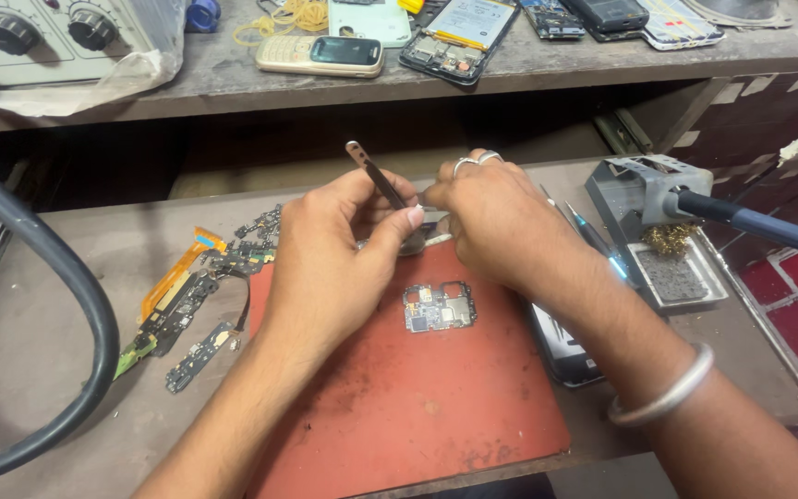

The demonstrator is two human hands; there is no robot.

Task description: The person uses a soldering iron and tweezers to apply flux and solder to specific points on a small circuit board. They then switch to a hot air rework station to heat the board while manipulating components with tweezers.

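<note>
red mat (417,397) seemingly free; circuit board (439,307) central.

You sit at a worn grey workbench (66,277). On it lie a red mat (417,397) holding a small circuit board (438,307), loose phone parts (200,296) left, a soldering stand (658,231) right.

Both forearms are bare, no sleeves showing. The right hand (496,217) wears what look like two silver rings (475,162) at twelve o'clock; a plain silver bangle (662,388) circles its wrist.
</note>
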